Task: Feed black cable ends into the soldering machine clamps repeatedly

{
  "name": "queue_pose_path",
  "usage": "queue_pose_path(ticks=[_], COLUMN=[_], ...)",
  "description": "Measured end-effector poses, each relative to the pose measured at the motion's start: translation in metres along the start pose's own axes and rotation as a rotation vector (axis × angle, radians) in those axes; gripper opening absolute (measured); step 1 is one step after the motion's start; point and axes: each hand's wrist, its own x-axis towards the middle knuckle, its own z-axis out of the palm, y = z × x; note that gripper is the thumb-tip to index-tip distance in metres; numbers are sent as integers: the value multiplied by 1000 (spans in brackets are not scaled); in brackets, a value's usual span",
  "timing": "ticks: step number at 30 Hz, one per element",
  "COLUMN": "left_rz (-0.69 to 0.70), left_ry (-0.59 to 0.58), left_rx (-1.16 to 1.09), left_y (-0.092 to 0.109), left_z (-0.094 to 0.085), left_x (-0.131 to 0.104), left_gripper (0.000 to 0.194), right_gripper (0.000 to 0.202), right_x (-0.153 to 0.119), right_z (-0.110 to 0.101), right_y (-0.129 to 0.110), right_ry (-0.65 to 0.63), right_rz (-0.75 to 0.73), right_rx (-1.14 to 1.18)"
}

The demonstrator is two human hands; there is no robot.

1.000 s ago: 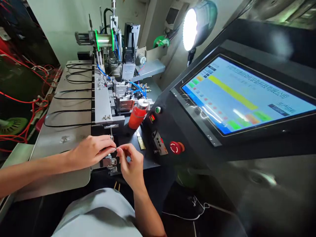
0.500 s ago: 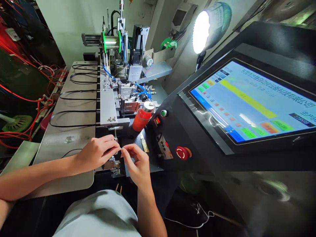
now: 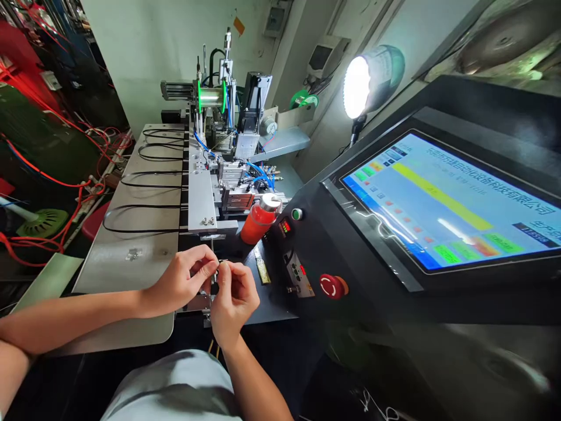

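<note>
My left hand [image 3: 186, 279] and my right hand [image 3: 234, 301] meet fingertip to fingertip over the near end of the machine's rail. Thumb and forefinger are pinched on each hand. Whatever lies between the tips is too small to make out. Below and behind the fingers, metal parts of a small fixture [image 3: 199, 303] show in part. On the metal plate [image 3: 158, 278] to the left, black cable loops [image 3: 135, 231] lie in a row, their ends running to the rail [image 3: 201, 202].
A red bottle [image 3: 255, 225] with a silver cap stands just beyond my hands. To the right are a red emergency stop button [image 3: 333, 286], a green button [image 3: 297, 214] and a tilted touchscreen [image 3: 451, 204]. A lit lamp [image 3: 359, 88] shines from behind. Machine units [image 3: 236, 175] rise at the back.
The camera view has tilted, so the scene sits lower and slightly right. My right hand has turned and curled in closer to the left; the fingertips stay together.
</note>
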Motion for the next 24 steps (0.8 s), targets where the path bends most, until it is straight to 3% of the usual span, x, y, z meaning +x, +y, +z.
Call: queue_pose_path(ticks=[4,14,20,24], left_rz=[-94,-98,-64,-118], left_ry=[-35,-57,-43,-134], left_rx=[-77,-10,157,128], left_y=[3,0,3,5], left_z=[0,0,-3,-7], left_x=[0,2,8,8], left_gripper=[25,27,24,27], right_gripper=[13,19,6,11], right_x=[-1,2,17,30], right_z=[-3,-10,-31,-45], right_y=[1,3,3,-2], right_ry=[-13,-68,-249,-343], right_rz=[-19,50,48,89], right_rx=[-38,-68,-175,-97])
